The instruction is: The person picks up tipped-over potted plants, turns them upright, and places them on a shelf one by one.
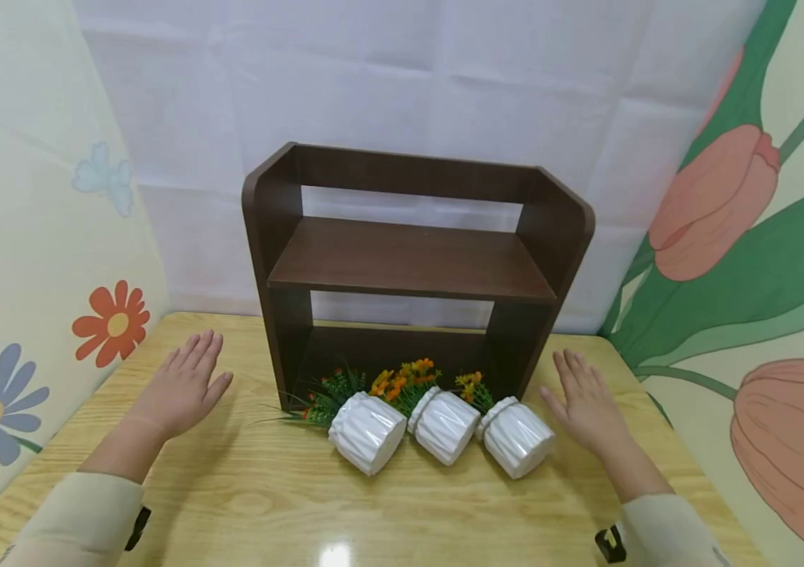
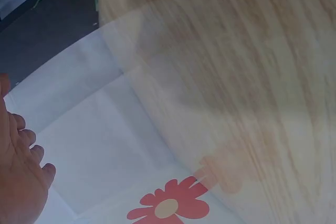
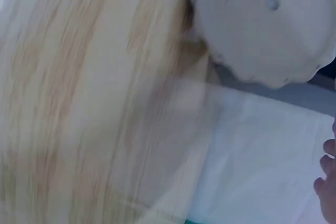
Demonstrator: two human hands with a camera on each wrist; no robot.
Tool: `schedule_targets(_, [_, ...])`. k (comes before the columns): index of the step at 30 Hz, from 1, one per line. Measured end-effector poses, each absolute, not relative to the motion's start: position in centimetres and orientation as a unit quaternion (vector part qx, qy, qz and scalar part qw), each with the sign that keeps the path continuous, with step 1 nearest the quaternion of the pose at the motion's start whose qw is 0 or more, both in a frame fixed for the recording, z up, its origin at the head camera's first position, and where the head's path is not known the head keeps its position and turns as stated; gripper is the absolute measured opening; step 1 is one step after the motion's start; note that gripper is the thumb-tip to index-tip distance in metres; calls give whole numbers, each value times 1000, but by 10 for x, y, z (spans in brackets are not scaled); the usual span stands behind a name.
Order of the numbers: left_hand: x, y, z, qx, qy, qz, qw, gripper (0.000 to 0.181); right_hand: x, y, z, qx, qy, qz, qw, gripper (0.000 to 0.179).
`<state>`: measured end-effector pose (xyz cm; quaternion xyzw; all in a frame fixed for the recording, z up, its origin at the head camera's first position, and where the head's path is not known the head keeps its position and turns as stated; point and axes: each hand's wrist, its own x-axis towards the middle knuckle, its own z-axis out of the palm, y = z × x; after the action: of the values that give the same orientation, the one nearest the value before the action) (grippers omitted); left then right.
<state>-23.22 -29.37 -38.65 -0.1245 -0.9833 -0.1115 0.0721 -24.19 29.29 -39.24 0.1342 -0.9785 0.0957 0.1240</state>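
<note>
Three white ribbed flowerpots with artificial plants lie tipped over in front of a dark brown shelf, their bases toward me. The left pot (image 1: 368, 433) bears grassy leaves and red blooms (image 1: 336, 387). Orange flowers (image 1: 405, 379) stick out of the middle pot (image 1: 444, 425), and yellow-orange ones (image 1: 471, 389) out of the right pot (image 1: 516, 438). My left hand (image 1: 185, 382), fingers straight, is over the table left of the shelf and holds nothing. To the right of the pots is my right hand (image 1: 586, 402), fingers extended and nothing held; the right pot's base (image 3: 268, 19) shows near it in the right wrist view.
The two-tier brown shelf (image 1: 416, 256) stands at the back of the wood-grain table (image 1: 267, 504). Behind it hangs a white cloth (image 1: 402, 71). Flower-printed walls (image 1: 12, 260) flank the table on both sides.
</note>
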Motion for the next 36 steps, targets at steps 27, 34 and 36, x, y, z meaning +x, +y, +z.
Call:
schedule_targets(27, [-236, -282, -340, -144, -941, -286, 110, 72, -218, 250, -391, 125, -969, 193, 95, 79])
schedule_targets(34, [-238, -274, -321, -132, -925, -344, 92, 75, -214, 245, -394, 117, -969, 200, 83, 81])
schedule_targets(36, [-239, -272, -316, -130, -920, -357, 94, 76, -213, 243, -396, 118, -969, 200, 85, 81])
